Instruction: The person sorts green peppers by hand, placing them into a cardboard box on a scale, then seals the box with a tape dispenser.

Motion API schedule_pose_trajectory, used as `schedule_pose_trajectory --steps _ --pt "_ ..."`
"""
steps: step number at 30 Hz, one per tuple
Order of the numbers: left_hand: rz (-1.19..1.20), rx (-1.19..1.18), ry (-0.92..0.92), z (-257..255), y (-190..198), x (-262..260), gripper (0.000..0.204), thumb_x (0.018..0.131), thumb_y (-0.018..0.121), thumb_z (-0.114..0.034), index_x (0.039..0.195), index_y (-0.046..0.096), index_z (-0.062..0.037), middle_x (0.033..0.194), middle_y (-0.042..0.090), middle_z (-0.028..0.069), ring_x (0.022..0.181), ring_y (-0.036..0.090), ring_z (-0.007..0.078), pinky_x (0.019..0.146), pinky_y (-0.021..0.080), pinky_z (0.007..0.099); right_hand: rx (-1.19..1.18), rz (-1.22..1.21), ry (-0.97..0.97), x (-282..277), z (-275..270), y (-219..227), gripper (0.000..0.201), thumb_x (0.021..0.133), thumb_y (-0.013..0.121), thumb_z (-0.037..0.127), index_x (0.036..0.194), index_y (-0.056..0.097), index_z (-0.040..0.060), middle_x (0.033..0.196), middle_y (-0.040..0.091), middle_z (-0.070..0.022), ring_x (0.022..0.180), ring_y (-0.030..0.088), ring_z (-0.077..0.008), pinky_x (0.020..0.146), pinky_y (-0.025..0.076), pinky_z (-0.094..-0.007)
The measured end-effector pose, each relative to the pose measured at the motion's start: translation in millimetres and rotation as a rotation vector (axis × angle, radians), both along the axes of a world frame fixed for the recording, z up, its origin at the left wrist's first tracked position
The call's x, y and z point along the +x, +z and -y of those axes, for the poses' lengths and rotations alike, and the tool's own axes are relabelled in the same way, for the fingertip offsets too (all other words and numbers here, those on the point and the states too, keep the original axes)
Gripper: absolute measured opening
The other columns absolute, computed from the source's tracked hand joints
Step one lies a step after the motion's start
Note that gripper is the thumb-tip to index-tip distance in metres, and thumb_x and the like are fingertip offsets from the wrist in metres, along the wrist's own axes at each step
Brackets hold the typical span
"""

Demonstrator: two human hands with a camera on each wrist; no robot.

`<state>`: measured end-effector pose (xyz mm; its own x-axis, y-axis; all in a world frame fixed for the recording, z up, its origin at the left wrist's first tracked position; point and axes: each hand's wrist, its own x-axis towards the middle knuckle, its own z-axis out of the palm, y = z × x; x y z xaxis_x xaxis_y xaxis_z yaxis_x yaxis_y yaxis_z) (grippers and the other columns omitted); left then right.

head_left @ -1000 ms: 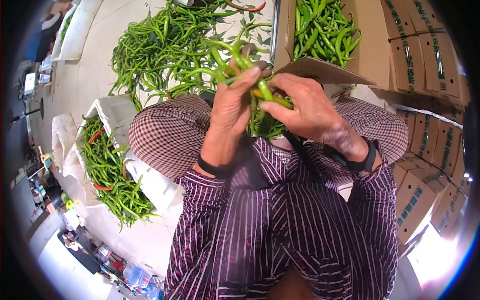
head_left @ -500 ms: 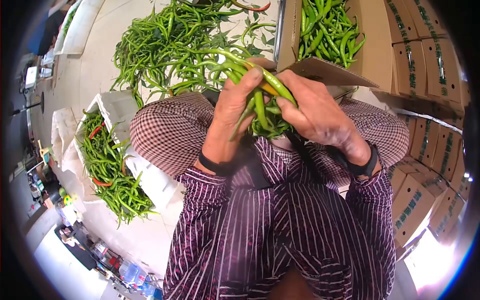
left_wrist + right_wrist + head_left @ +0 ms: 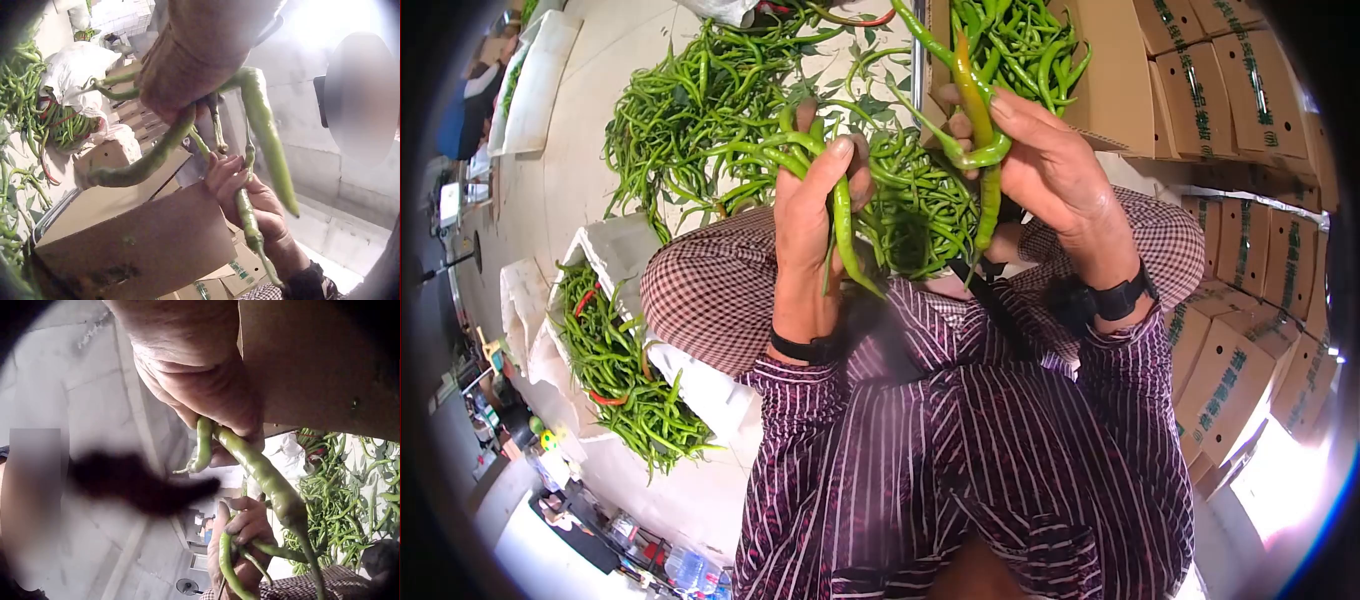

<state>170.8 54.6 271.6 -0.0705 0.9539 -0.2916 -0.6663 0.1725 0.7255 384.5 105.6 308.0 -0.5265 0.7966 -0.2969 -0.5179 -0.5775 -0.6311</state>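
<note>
In the head view the left hand (image 3: 808, 225) grips several green peppers (image 3: 842, 215), their tips hanging past the thumb. The right hand (image 3: 1055, 185), beside the open carton, pinches a few long peppers, one of them orange and green (image 3: 972, 95), between thumb and fingers. A gap separates the hands. Below and between them lies a heap of green peppers (image 3: 915, 190) by the lap. The left wrist view shows a curved pepper (image 3: 147, 165) sticking out of the left hand; the right wrist view shows a long pepper (image 3: 265, 478) under the right hand.
An open carton (image 3: 1115, 75) with green peppers stands at the upper right, stacked cartons (image 3: 1230, 390) beyond it. A large pepper pile (image 3: 690, 110) covers the floor at upper left. A white foam box (image 3: 605, 250) with spilling peppers (image 3: 615, 370) lies left of the knee.
The hands have moved apart, the left one leftward, the right one up toward the carton. Peppers that were bunched between both hands are now split between them, and the heap below shows more.
</note>
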Motion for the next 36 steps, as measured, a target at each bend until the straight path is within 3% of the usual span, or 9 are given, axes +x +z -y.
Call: schedule_pose_trajectory --steps 5,7,9,12,16,21,29,31,36 --pt "0.019 0.106 -0.079 0.6 2.7 7.4 0.074 0.085 0.067 -0.007 0.143 0.024 0.0011 0.081 0.054 0.0050 0.058 0.046 0.0074 0.049 0.037 0.0191 0.017 0.088 0.029 -1.9 3.1 2.5 0.036 0.098 0.053 0.019 0.126 0.051 -0.0035 0.102 0.062 -0.0105 0.095 0.060 -0.0193 0.085 0.048 -0.0328" --pt "-0.022 0.085 -0.161 3.4 5.6 13.6 0.066 0.083 0.071 -0.010 0.138 0.035 0.0015 0.082 0.056 0.0028 0.059 0.049 0.0068 0.050 0.038 0.0184 0.039 0.174 0.009 -7.3 8.0 5.9 0.037 0.098 0.053 0.019 0.127 0.050 -0.0035 0.103 0.062 -0.0109 0.095 0.061 -0.0191 0.086 0.049 -0.0324" --pt "-0.188 0.044 -0.118 7.5 10.7 28.1 0.039 0.080 0.076 -0.016 0.112 0.060 0.0015 0.082 0.061 0.0013 0.061 0.053 0.0065 0.054 0.042 0.0187 0.088 0.172 0.126 -15.6 12.2 7.0 0.043 0.097 0.056 0.019 0.131 0.046 -0.0045 0.113 0.056 -0.0108 0.102 0.055 -0.0164 0.095 0.046 -0.0284" --pt "-0.309 0.034 -0.140 10.5 11.4 33.3 0.023 0.081 0.074 -0.017 0.095 0.065 -0.0001 0.072 0.062 0.0016 0.061 0.055 0.0081 0.056 0.044 0.0222 0.101 0.086 0.045 -27.4 21.5 13.8 0.041 0.097 0.056 0.020 0.128 0.046 -0.0040 0.109 0.058 -0.0087 0.100 0.057 -0.0153 0.091 0.048 -0.0284" --pt "-0.465 0.064 -0.111 18.3 18.9 31.5 0.017 0.082 0.071 -0.012 0.093 0.065 -0.0004 0.074 0.063 0.0028 0.062 0.056 0.0078 0.057 0.044 0.0223 0.093 0.125 0.000 -21.4 24.5 -7.3 0.040 0.098 0.054 0.023 0.125 0.047 -0.0046 0.110 0.058 -0.0085 0.105 0.059 -0.0174 0.091 0.047 -0.0295" --pt "-0.546 0.275 -0.214 19.2 20.3 30.8 0.017 0.083 0.070 -0.011 0.094 0.065 0.0012 0.082 0.065 0.0061 0.076 0.060 0.0127 0.070 0.049 0.0276 0.091 0.032 0.026 -22.2 32.7 27.7 0.049 0.097 0.054 0.020 0.135 0.037 -0.0061 0.120 0.054 -0.0146 0.123 0.052 -0.0263 0.099 0.044 -0.0334" --pt "-0.575 0.109 -0.342 25.7 16.8 23.9 0.019 0.083 0.070 -0.011 0.098 0.064 0.0000 0.089 0.067 0.0046 0.079 0.061 0.0126 0.072 0.049 0.0264 0.208 0.157 0.093 -17.1 42.4 29.3 0.059 0.095 0.056 0.022 0.137 0.030 -0.0095 0.129 0.051 -0.0202 0.126 0.049 -0.0260 0.107 0.037 -0.0349" --pt "-0.336 0.116 -0.288 26.1 21.0 30.7 0.020 0.083 0.069 -0.010 0.099 0.063 0.0003 0.094 0.067 0.0058 0.083 0.060 0.0135 0.073 0.049 0.0271 0.234 0.182 0.101 -11.7 43.0 36.7 0.062 0.094 0.059 0.024 0.137 0.030 -0.0098 0.131 0.050 -0.0216 0.127 0.047 -0.0256 0.107 0.035 -0.0350" --pt "-0.255 0.137 -0.302 29.8 12.0 29.0 0.020 0.083 0.069 -0.009 0.100 0.062 0.0009 0.097 0.066 0.0073 0.085 0.059 0.0129 0.074 0.048 0.0263 0.308 0.316 0.255 -4.3 43.2 52.9 0.067 0.091 0.062 0.025 0.137 0.029 -0.0103 0.133 0.050 -0.0239 0.128 0.046 -0.0260 0.107 0.035 -0.0353"
